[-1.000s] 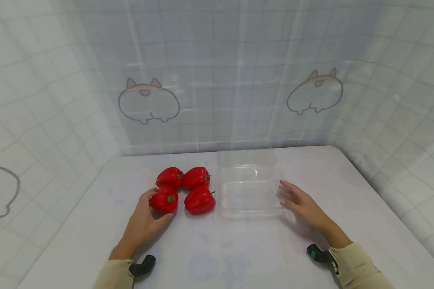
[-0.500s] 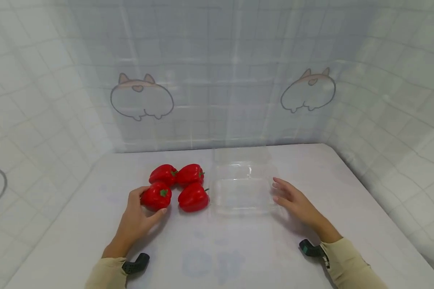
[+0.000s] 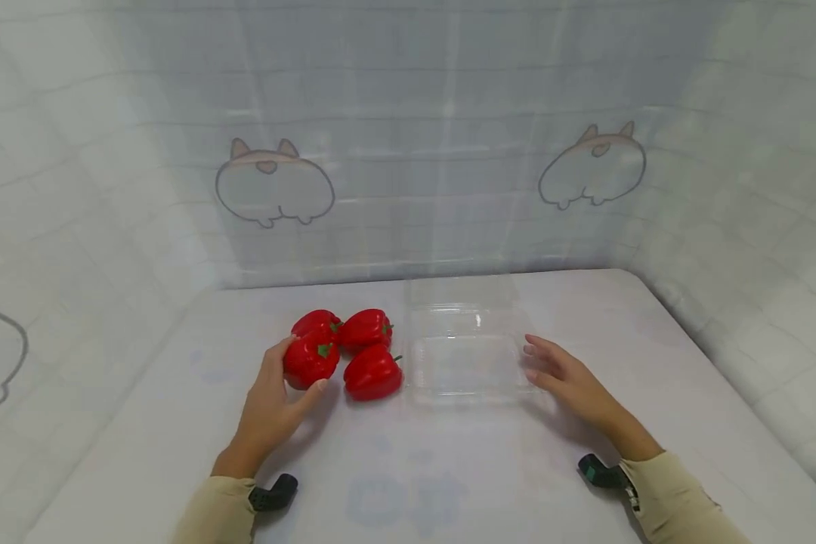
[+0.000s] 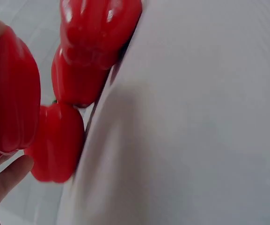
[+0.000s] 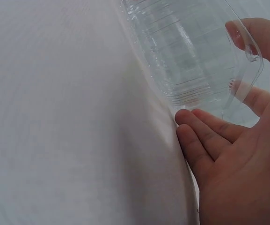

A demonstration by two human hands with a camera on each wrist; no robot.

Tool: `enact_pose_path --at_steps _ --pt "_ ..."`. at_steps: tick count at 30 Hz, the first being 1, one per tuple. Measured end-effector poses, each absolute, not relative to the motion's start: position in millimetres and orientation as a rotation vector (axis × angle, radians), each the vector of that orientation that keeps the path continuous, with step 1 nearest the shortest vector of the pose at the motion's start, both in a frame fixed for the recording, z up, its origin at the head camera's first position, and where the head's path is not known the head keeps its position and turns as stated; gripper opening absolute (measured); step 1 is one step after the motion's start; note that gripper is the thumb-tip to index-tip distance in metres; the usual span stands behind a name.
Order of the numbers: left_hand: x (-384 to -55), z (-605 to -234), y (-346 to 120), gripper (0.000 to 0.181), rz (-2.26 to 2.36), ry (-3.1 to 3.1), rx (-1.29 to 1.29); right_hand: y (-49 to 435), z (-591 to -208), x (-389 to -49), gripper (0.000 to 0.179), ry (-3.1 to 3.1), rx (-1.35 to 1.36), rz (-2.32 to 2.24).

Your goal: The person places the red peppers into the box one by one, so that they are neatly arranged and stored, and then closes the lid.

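Observation:
My left hand (image 3: 272,400) grips a red bell pepper (image 3: 310,361) with a green stem, fingers at its far side and thumb at its near side. In the left wrist view this pepper (image 4: 10,93) is raised above the table, beside the other peppers. Three more red bell peppers lie close by: one at the front (image 3: 372,374), one behind it (image 3: 367,329) and one partly hidden behind the held one (image 3: 316,321). My right hand (image 3: 578,389) rests beside a clear plastic container (image 3: 465,394). In the right wrist view its fingers are extended along the container's side (image 5: 186,42), thumb at the rim.
The container's clear lid (image 3: 462,291) lies folded back toward the rear curtain (image 3: 415,151), which has a grid and cartoon drawings. Similar curtain sides stand left and right. Everything sits on a white table (image 3: 408,483).
My left hand has raised the bell pepper from among the others and shifted it slightly away from me. The right hand has stayed beside the container. The head view has swayed a little.

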State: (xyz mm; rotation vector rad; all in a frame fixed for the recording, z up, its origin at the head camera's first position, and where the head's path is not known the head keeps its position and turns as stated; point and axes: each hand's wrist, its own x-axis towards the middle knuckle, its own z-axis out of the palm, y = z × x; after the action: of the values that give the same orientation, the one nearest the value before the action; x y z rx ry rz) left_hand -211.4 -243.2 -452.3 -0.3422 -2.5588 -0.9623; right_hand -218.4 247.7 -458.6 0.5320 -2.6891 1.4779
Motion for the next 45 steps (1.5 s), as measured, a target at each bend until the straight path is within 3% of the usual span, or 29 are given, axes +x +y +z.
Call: enact_pose_path --at_steps 8,27,45 --pt "-227.0 -432.3 -222.2 0.096 -0.917 -2.441 -0.527 249.3 -449.4 -218.5 0.065 -2.662 0.6 1.541" --pt "-246.0 -379.9 -164.0 0.086 -1.148 -2.637 -0.685 244.6 -452.3 -210.8 0.068 -2.694 0.603 1.518" --pt "-249.6 -375.0 -126.6 0.077 -1.349 -2.548 -0.875 247.5 -455.3 -207.5 0.07 -2.668 0.631 1.552"
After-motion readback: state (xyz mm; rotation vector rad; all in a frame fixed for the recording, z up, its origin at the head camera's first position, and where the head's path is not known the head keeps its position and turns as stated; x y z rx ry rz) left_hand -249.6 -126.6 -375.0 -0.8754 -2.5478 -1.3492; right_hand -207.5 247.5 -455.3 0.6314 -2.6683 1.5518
